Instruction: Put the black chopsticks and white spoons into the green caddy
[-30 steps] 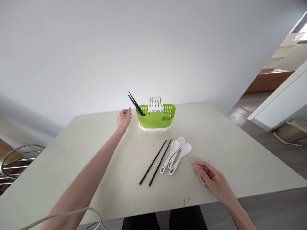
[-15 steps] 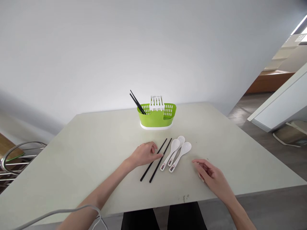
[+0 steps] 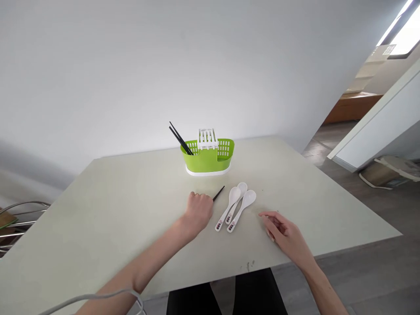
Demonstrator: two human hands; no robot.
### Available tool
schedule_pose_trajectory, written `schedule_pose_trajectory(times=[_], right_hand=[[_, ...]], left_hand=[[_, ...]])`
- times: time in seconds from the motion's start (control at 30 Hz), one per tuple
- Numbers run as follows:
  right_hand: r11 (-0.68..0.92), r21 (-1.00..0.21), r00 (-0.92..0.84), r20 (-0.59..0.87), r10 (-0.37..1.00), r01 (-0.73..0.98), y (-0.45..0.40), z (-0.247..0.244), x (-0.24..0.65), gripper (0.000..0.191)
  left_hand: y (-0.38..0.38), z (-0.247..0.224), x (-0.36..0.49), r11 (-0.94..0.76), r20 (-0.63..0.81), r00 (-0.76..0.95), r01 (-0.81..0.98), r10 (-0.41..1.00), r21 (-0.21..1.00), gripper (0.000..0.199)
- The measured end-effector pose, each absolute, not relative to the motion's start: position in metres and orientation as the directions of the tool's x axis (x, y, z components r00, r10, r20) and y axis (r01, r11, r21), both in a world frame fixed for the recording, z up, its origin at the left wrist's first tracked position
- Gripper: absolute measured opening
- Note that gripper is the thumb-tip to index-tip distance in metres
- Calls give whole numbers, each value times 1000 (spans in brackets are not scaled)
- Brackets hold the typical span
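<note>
My left hand (image 3: 199, 212) is closed over the black chopsticks (image 3: 218, 194) on the table. Only one dark tip sticks out past the knuckles; the rest is covered by the hand. Just right of it lie three white spoons with printed handles: a left spoon (image 3: 229, 205), a middle spoon (image 3: 242, 188) and a right spoon (image 3: 248, 199). My right hand (image 3: 282, 234) rests on the table to the right of the spoons, fingers loosely curled with the thumb apart, holding nothing.
Behind the spoons, near the wall, stands a green utensil basket (image 3: 206, 165) with a white base and a white slatted top piece (image 3: 207, 138). More black chopsticks (image 3: 179, 138) lean in its left compartment. A grey cable (image 3: 95, 296) crosses over my left forearm.
My left hand has closed around the two chopsticks, which lay side by side beneath its fingers before. My right hand stays beside the spoons. The view has shifted slightly.
</note>
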State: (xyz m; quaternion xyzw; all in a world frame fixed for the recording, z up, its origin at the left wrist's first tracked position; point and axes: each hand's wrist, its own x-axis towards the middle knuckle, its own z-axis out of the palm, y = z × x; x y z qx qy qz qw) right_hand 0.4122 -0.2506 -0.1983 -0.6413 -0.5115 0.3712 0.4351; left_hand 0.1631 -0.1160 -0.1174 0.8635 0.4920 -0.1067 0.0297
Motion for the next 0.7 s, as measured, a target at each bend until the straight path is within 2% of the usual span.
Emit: schedule_pose_trajectory(times=[0.13, 0.27, 0.33, 0.4, 0.47, 0.53, 0.6, 0.7], right_hand=[[-106, -936, 189, -44, 981, 334, -251, -199, 413, 52], [-93, -933, 179, -31, 983, 348, -251, -200, 413, 52], [-85, -936, 185, -22, 982, 341, -251, -201, 414, 51], [-84, -937, 190, -19, 982, 339, -251, -202, 414, 50], [-86, -935, 189, -21, 982, 344, -250, -203, 414, 49], [-89, -936, 189, -24, 982, 342, -249, -202, 412, 47], [-90, -941, 195, -27, 980, 325, -248, -201, 408, 46], [-74, -956, 186, -21, 982, 285, -248, -198, 393, 45]], left_hand=[[-115, -116, 164, -500, -243, 467, 860, 850, -99, 21], [-114, -108, 149, -444, -178, 438, 896, 881, 5, 19], [-114, -98, 135, -411, -125, 429, 900, 895, 147, 22], [-115, -85, 121, -398, -80, 457, 836, 886, 377, 21], [-116, -73, 109, -374, -34, 498, 694, 866, 616, 18], [-118, -68, 102, -295, -19, 517, 516, 856, 804, 21], [-118, -73, 100, -162, -18, 496, 319, 868, 934, 26], [-116, -97, 105, 39, -55, 382, 49, 923, 998, 33]])
